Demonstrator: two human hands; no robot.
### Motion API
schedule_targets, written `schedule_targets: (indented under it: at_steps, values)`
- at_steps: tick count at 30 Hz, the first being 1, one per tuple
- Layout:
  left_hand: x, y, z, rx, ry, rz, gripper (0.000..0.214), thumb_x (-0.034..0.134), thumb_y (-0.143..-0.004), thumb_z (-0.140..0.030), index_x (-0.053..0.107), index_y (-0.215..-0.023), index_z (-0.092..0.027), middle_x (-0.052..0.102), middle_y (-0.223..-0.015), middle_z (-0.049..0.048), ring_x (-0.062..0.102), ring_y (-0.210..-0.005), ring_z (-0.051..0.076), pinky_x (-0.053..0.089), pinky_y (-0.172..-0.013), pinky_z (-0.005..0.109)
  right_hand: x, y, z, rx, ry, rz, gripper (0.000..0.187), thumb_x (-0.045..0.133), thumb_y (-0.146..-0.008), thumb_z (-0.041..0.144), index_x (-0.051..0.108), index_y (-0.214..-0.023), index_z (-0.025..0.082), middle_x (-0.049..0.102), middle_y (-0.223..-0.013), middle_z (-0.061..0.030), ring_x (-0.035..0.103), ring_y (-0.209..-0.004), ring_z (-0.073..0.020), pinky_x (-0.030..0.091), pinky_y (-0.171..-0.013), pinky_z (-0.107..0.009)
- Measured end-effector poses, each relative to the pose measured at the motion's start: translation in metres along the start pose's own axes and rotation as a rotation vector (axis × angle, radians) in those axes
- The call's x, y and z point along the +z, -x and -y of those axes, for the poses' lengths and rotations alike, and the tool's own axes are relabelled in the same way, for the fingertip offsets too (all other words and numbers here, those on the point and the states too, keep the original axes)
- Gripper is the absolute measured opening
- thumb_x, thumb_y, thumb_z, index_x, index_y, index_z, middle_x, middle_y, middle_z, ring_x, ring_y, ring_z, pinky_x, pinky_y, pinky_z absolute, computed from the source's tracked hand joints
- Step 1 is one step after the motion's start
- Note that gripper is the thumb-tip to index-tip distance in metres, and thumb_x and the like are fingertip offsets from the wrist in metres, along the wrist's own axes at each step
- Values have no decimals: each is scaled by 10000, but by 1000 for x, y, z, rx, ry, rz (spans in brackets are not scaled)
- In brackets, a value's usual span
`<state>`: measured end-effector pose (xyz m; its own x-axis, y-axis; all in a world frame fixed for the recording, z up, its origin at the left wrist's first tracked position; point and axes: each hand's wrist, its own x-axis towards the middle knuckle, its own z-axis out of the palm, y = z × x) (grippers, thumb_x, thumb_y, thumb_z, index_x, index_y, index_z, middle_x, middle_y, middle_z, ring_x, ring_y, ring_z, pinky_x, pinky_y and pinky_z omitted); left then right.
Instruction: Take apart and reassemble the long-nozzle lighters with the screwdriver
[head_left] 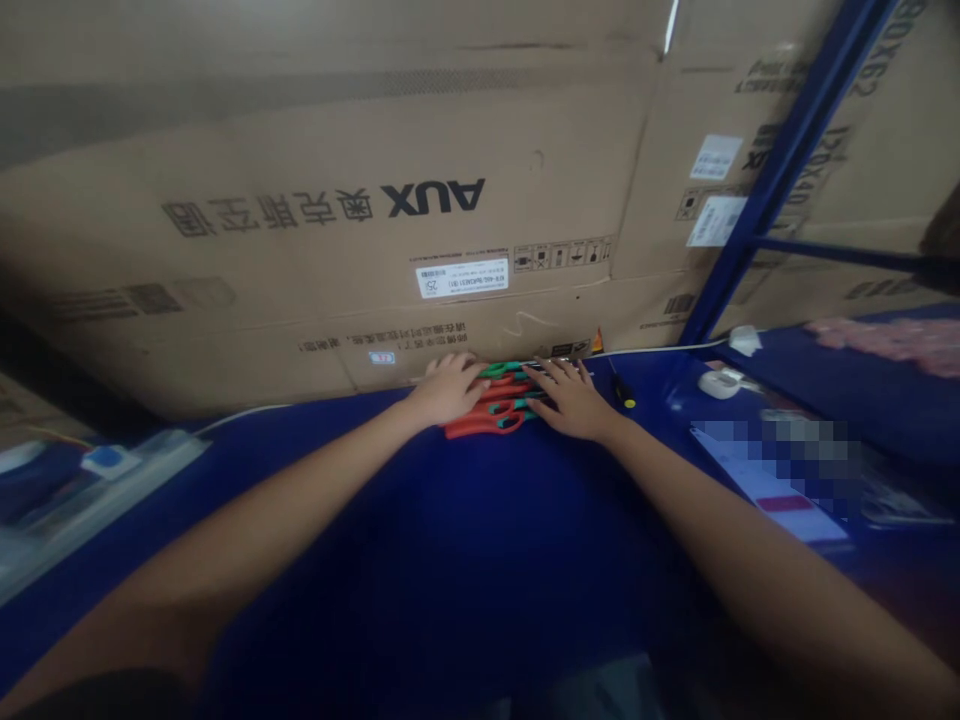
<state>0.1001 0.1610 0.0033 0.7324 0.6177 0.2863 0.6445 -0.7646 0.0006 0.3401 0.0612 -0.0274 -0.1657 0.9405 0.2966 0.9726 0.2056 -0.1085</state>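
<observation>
Several scissors with red and green handles (496, 402) lie in a small heap on the blue table (450, 540), close to the cardboard wall at the back. My left hand (448, 387) rests on the left side of the heap, fingers loosely curled over the handles. My right hand (571, 397) lies flat on the right side of the heap, fingers spread and stretched toward the blades. Both arms reach far forward across the table. The blades are mostly hidden under my right fingers.
A large cardboard box (360, 220) walls off the back. A screwdriver with a yellow and black handle (622, 388) lies right of my right hand. A tape roll (721, 381), papers (772, 480) and a blue frame post (780, 160) stand right; a plastic tray (90, 490) sits left.
</observation>
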Motion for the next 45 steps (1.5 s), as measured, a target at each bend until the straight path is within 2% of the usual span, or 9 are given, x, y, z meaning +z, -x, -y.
schedule_targets:
  at_steps: [7, 14, 17, 21, 25, 29, 36, 40, 45]
  values:
    - [4, -19, -7, 42, -21, 70, 682, 401, -938, -644, 495, -1444, -197, 587, -1325, 144, 509, -1218, 336, 405, -1035, 464, 7, -2, -2, -36, -53, 110, 709, 252, -975, 663, 277, -1574, 285, 233, -1652, -60, 235, -1492, -360, 209, -1160, -657]
    - [2, -5, -13, 24, -16, 103, 689, 439, -901, -655, 503, -1434, -222, 581, -1335, 145, 455, -1258, 376, 391, -1041, 527, -6, 3, 6, -39, -61, 53, 775, 409, -898, 730, 424, -1498, 239, 398, -1533, -150, 374, -1390, -368, 319, -1120, -591]
    - [0, 7, -18, -8, 0, 134, 712, 428, -905, -646, 485, -1453, -195, 569, -1347, 178, 464, -1262, 401, 404, -1028, 548, -8, 5, 12, -63, -68, 64, 875, 448, -847, 782, 372, -1532, 244, 330, -1575, -157, 280, -1452, -376, 246, -1158, -617]
    - [-3, 22, -20, -41, 29, 200, 818, 376, -905, -697, 345, -1541, -184, 450, -1509, 189, 408, -1367, 410, 347, -1102, 555, -11, 6, 23, -121, -96, 241, 944, 374, -838, 832, 229, -1590, 280, 161, -1666, -99, 130, -1521, -369, 62, -1192, -663]
    - [-7, 35, -24, -76, 75, 308, 922, 319, -869, -799, 214, -1590, -234, 231, -1641, 145, 220, -1493, 417, 225, -1181, 575, -19, 9, 32, -99, -103, 363, 1115, 375, -746, 916, 121, -1608, 258, 25, -1677, -96, 16, -1528, -402, 40, -1179, -687]
    - [-12, 44, -33, -106, 118, 360, 1016, 333, -824, -852, 143, -1604, -229, 71, -1666, 129, 84, -1521, 416, 139, -1214, 574, -25, 14, 39, -84, -66, 419, 1229, 422, -682, 943, 113, -1608, 197, 11, -1665, -148, -10, -1514, -444, 4, -1167, -700]
    - [-9, 39, -36, -84, 71, 334, 1037, 358, -820, -835, 135, -1604, -193, 59, -1665, 131, 78, -1528, 388, 124, -1231, 537, -14, 11, 37, -41, -102, 367, 1146, 369, -733, 928, 52, -1609, 260, -38, -1667, -108, -54, -1507, -446, 26, -1158, -711]
    - [-3, 29, -29, -74, 59, 304, 1031, 387, -819, -816, 151, -1602, -188, 50, -1667, 131, 61, -1528, 397, 110, -1229, 553, -8, 7, 33, -14, -96, 344, 1041, 308, -792, 896, 111, -1607, 278, 10, -1671, -104, -7, -1518, -423, 46, -1163, -706]
    - [-3, 31, -29, -75, 99, 315, 1051, 420, -801, -821, 183, -1596, -176, 72, -1661, 164, 73, -1523, 414, 137, -1212, 587, -18, 9, 35, -23, -116, 395, 1019, 303, -800, 889, 133, -1605, 287, 67, -1669, -100, 33, -1515, -436, 71, -1144, -744]
